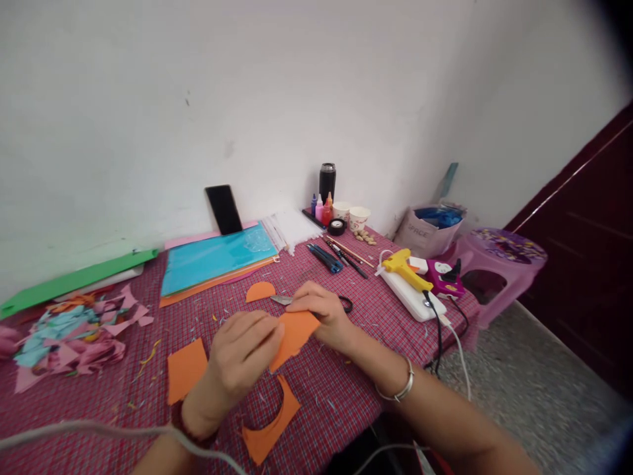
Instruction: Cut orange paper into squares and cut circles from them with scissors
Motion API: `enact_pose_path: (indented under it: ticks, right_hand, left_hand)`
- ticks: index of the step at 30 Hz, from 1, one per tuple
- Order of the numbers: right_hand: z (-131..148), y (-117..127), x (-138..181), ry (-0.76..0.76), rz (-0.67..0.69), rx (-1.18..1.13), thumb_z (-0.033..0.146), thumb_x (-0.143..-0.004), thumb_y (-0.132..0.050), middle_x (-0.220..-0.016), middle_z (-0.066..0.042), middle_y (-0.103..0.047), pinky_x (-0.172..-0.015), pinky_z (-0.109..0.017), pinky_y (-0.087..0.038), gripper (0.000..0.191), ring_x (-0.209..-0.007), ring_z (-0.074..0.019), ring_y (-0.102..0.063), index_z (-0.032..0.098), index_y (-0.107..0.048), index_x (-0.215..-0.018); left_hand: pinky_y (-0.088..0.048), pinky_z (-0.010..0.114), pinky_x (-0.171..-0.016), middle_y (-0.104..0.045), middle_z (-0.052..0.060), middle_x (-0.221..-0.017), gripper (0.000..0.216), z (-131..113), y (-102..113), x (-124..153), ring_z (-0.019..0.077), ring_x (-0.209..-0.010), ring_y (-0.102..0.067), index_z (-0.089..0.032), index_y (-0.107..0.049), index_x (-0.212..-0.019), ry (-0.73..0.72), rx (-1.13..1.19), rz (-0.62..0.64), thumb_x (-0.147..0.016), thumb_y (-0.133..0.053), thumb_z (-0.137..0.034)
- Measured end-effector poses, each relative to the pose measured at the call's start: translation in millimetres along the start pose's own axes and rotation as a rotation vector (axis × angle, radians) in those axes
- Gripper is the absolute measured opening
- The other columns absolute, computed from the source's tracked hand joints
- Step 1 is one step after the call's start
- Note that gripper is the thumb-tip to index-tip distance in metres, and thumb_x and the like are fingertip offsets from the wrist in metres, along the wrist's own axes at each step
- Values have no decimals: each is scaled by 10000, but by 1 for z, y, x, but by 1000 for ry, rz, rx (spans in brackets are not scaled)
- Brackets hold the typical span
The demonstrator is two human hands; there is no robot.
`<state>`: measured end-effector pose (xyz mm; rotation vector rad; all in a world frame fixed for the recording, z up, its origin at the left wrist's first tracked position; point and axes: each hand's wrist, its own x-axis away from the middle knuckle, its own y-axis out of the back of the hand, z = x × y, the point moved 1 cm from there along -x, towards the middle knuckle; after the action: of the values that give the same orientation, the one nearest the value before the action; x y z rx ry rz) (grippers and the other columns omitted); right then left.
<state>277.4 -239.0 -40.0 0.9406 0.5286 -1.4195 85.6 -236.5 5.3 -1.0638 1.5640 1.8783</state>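
Between both hands, above the table, is a piece of orange paper (295, 335) with a ragged lower edge. My left hand (242, 353) grips its left side, fingers closed. My right hand (321, 313) pinches its upper right corner. Behind the right hand lie scissors (281, 299), blades toward the left, partly hidden by that hand. An orange half-round paper piece (260, 291) rests just left of the blades. To the left of my left hand is an orange rectangle of paper (186, 371). Nearer me lies an orange offcut (271, 422) with a curved cut-out.
Coloured paper scraps (79, 333) heap at the left. Blue sheets (217, 258) lie at the back, a phone (224, 209) leaning behind them. A yellow glue gun (406, 269) sits on a white power strip (415, 297) at the right. A white cable (123, 431) crosses the front left.
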Motion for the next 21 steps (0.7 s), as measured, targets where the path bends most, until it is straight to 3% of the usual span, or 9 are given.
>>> enact_pose_path:
  ticks: [3, 10, 15, 18, 19, 21]
  right_hand:
    - [3, 6, 0, 104, 0, 83, 226, -897, -635, -915, -61, -628, -684, -275, -506, 121, -815, -149, -611, 215, -687, -1005]
    - [4, 8, 1, 93, -4, 156, 157, -894, -626, -1038, -63, -615, -773, -302, -525, 327, -933, -162, -610, 271, -610, -1200]
    - [6, 9, 2, 65, 11, 186, 234, -887, -653, -1202, -87, -571, -863, -352, -513, 382, -1076, -192, -572, 298, -570, -1254]
    - [9, 8, 2, 80, 60, 206, 244, -891, -638, -1170, -85, -612, -873, -375, -492, 197, -1027, -194, -581, 261, -650, -1086]
    - [9, 6, 2, 64, 81, 193, 234, -891, -628, -1092, -75, -645, -869, -379, -481, 118, -976, -190, -591, 242, -670, -1000]
    - [9, 1, 2, -71, 102, 81, 238, -881, -629, -884, -39, -668, -830, -365, -470, 63, -854, -175, -593, 212, -677, -849]
  left_hand:
    - [-521, 320, -788, -738, 61, -840, 198, -8, 5, -2, 179, -883, -663, -140, -686, -901, -182, -217, 10, -892, -519, -33]
    - [-529, 316, -753, -737, 43, -822, 185, -10, 3, -3, 177, -850, -667, -138, -662, -880, -201, -245, 0, -900, -515, -29]
    - [-515, 335, -762, -733, 68, -855, 170, -8, 1, 1, 199, -879, -649, -120, -665, -897, -192, -222, 27, -880, -530, -18]
    - [-509, 324, -756, -721, 79, -860, 189, -5, -3, 1, 190, -865, -635, -127, -671, -911, -91, -94, 46, -893, -505, -39]
    - [-507, 307, -729, -711, 68, -832, 182, -4, -5, 0, 176, -823, -627, -140, -674, -884, 0, -11, 51, -895, -512, -59]
    - [-488, 263, -646, -676, 28, -736, 151, -1, -9, -3, 142, -701, -598, -169, -677, -801, 315, 188, 71, -880, -561, -115]
